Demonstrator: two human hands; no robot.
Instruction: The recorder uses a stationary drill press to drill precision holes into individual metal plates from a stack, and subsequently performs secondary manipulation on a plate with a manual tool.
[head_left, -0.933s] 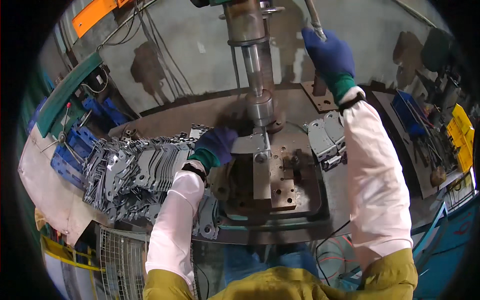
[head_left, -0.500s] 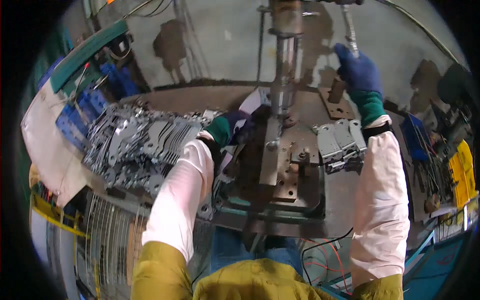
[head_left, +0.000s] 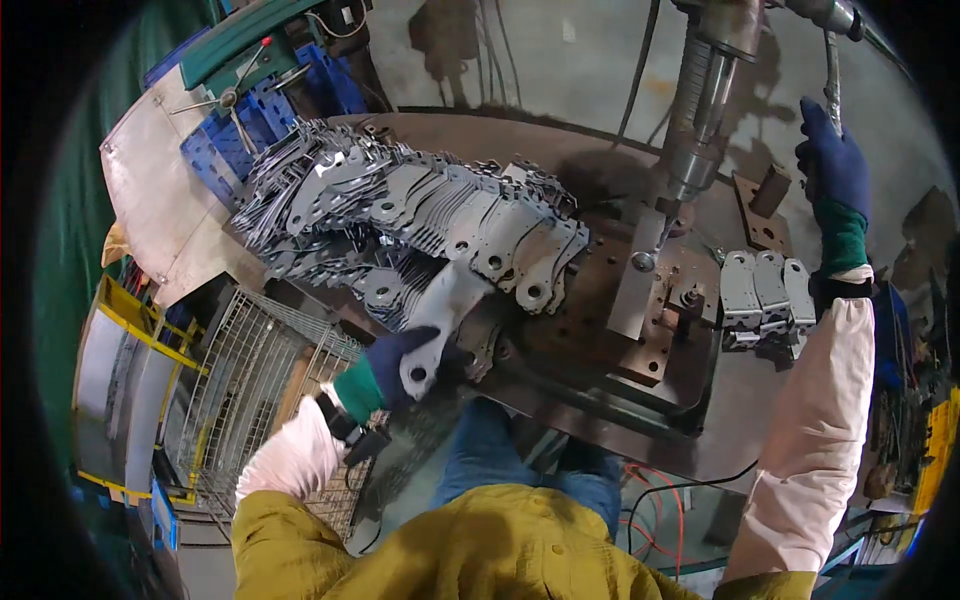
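Observation:
My left hand, in a dark blue glove with a green cuff, is closed around the near end of a flat grey metal bracket plate. It holds the plate tilted over the front edge of the table. Just beyond lies a large heap of similar plates, partly fanned in overlapping rows. At the far right, my gloved right hand is wrapped round the silver lever of a drill press. The press's spindle stands above a fixture block, where a flat steel bar lies at an angle.
Several bent grey brackets stand in a row right of the fixture. Behind them is a rusty plate with a post. A wire basket sits below the table at left. Red and black cables run across the floor.
My left hand has drawn back from beside the spindle toward the table's front left, with a bracket plate now plainly in it. The view has swung left. My right hand stays on the lever.

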